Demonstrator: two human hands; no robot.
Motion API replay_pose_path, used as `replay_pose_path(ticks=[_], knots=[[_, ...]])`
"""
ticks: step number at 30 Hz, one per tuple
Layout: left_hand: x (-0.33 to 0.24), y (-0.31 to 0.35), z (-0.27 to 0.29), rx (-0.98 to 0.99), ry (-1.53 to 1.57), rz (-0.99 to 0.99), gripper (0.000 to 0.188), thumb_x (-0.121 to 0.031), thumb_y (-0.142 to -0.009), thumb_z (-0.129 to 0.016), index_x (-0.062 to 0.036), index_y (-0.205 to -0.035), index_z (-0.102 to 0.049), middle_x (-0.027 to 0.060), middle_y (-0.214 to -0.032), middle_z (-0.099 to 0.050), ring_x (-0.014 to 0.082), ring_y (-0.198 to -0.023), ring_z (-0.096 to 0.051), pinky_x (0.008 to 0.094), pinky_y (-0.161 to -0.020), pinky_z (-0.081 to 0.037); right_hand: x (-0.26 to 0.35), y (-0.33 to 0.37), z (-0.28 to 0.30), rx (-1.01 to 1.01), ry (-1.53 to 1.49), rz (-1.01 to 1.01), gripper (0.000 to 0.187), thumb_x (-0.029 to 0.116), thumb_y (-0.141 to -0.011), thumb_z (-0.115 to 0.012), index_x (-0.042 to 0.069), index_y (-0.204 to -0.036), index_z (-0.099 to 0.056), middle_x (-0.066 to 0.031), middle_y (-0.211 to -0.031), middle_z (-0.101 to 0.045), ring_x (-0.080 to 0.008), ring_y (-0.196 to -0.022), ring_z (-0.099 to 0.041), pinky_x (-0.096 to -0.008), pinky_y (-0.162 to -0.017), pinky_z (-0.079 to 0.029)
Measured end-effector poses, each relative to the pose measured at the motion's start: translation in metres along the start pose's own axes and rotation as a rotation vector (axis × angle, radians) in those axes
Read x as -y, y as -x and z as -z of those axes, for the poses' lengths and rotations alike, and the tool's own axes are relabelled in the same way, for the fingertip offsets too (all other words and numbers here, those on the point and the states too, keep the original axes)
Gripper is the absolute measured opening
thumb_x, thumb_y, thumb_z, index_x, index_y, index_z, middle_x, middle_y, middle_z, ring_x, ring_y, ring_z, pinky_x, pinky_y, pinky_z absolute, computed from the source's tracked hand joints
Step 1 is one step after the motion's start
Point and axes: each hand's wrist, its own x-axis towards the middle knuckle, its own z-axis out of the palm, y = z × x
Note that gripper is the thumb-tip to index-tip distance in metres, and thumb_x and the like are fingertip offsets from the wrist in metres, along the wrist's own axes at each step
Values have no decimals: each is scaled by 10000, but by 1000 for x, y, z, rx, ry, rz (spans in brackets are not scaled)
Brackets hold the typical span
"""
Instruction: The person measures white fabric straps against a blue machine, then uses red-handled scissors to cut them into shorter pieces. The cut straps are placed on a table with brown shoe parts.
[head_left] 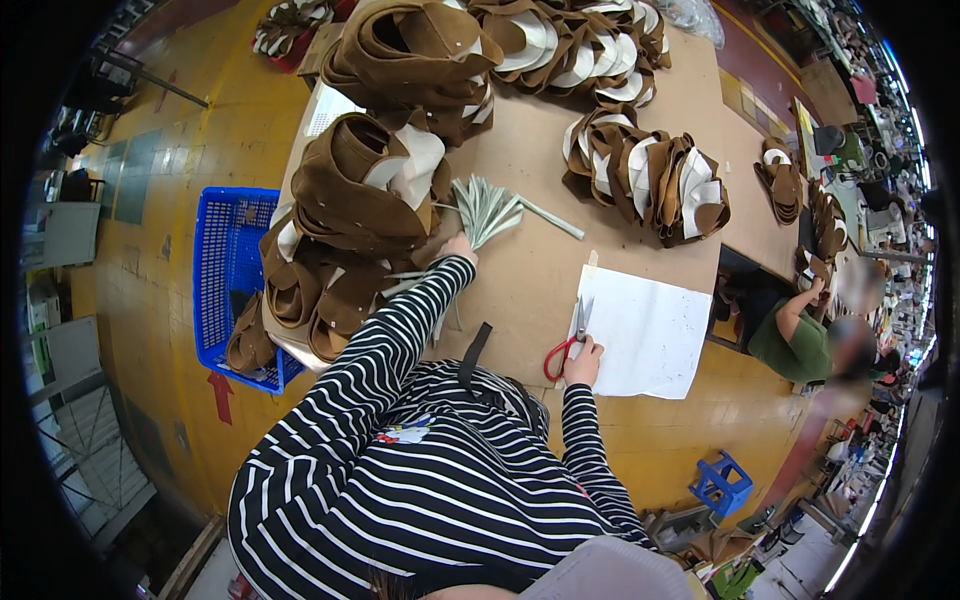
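Note:
My left hand (459, 247) is closed at the gathered lower end of a bundle of pale green strips (487, 208), which fan out away from me; its fingers are partly hidden. One folded strip (552, 217) lies to the right of the bundle. Beside the white sheet's left edge, my right hand (583, 362) grips a pair of scissors (557, 361) by the red handles, blades pointing away from me. One handle loop shows and my fingers cover the other. Stacks of brown curved pieces with white patches (355, 185) rise close to my left hand.
A white sheet (648, 335) lies on the brown-covered table (520, 290). More brown piece stacks (650, 175) stand farther back. A blue plastic basket (212, 270) is at the table's left. A person in green (800, 340) sits at right, near a blue stool (722, 485).

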Motion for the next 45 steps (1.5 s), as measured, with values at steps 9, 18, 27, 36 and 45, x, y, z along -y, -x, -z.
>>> replay_pose_path(ticks=[9,18,27,36,45], knots=[[-8,19,-1,-202,-106,-58,721,-231,-698,-731,-49,-1294,-366,122,-1306,-398,264,-1245,-367,437,-1007,-318,5,-21,8,-5,-204,0,266,21,-706,-611,59,-962,-550,-132,-975,-498,-326,-827,-584,-410,-750,-489],[25,50,-14,-210,-142,-39,1084,-420,-623,-797,-40,-1423,-172,124,-1437,-276,257,-1326,-274,490,-1075,-225,87,-34,-8,54,-525,447,206,-31,-732,-592,7,-934,-585,-141,-922,-538,-284,-811,-573,-335,-728,-497],[30,40,-11,-180,-88,19,1099,-416,-590,-820,-57,-1417,-191,91,-1384,-295,257,-1274,-310,524,-1079,-214,210,-87,-28,49,-350,807,209,47,-803,-562,40,-1008,-602,-162,-1023,-579,-334,-906,-582,-382,-795,-484],[53,69,-15,-392,32,-153,990,-389,-670,-748,-44,-1417,-199,135,-1424,-287,305,-1318,-278,558,-1108,-92,157,-42,15,48,-434,846,281,55,-832,-540,66,-1111,-573,-170,-1089,-573,-348,-1001,-553,-419,-862,-451],[104,187,-76,-849,505,-407,506,-77,-724,-629,-104,-1202,-464,146,-1174,-498,348,-1054,-511,435,-906,-408,105,33,3,673,-547,1124,146,73,-867,-573,15,-983,-642,-98,-862,-657,-172,-795,-610,-300,-739,-474]])
